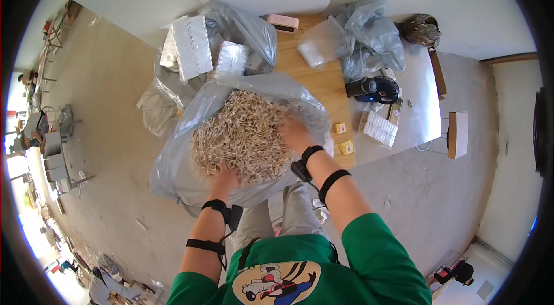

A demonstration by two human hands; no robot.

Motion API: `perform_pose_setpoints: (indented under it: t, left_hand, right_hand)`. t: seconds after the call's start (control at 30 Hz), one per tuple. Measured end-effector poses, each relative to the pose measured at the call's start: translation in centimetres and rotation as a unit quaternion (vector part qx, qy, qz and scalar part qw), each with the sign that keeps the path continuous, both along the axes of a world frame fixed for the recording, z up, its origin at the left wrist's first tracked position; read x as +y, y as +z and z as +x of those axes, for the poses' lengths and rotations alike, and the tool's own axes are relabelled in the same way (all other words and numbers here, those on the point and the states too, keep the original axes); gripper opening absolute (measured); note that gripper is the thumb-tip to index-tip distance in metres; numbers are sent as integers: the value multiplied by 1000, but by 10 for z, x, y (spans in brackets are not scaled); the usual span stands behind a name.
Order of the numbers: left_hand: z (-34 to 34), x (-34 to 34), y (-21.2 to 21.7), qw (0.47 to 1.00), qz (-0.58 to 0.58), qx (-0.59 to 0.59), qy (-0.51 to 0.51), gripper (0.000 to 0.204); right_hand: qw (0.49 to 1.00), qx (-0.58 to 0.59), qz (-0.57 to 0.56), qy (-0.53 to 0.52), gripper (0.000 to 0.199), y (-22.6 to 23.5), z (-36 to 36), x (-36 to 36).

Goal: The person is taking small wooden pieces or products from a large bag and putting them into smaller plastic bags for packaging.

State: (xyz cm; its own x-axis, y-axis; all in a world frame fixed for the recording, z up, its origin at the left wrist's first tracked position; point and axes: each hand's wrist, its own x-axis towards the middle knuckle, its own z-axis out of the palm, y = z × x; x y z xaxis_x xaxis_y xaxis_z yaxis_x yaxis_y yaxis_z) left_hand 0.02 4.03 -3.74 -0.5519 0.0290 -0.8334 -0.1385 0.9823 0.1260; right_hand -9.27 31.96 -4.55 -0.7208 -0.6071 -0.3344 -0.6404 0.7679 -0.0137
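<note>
Two hands, left hand (224, 177) and right hand (294, 132), dig into one bag (173, 161) of countless wooden clothespins (242, 135)

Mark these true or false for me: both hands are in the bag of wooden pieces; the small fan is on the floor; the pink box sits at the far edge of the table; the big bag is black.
1. Both hands are in the bag of wooden pieces. True: the left hand and right hand dig into the pale wooden pieces.
2. The small fan is on the floor. False: the black fan lies on the table.
3. The pink box sits at the table's far edge. True: the pink box is there.
4. The big bag is black. False: the bag is translucent grey plastic.
</note>
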Motion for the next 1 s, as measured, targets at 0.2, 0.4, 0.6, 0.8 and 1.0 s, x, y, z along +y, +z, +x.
perform_pose_setpoints:
  t: [0.2,0.4,0.6,0.8,1.0]
  left_hand:
    - [9,-20,6,998,14,1,-61,24]
    - [-75,14,25,946,78,309,-63,33]
    - [-112,6,3,944,-7,296,-148,42]
    - [-122,-83,-11,982,-67,176,-20,52]
    - [-85,16,10,938,4,333,-99,48]
  right_hand:
    - [979,-26,-98,-179,27,29,-22,-34]
    - [983,0,-169,-70,27,39,-29,-103]
    - [974,-22,-207,-90,34,-43,-77,-21]
    - [990,11,-55,-130,41,45,-88,-27]
    - [992,-49,-110,-40,39,30,9,-65]
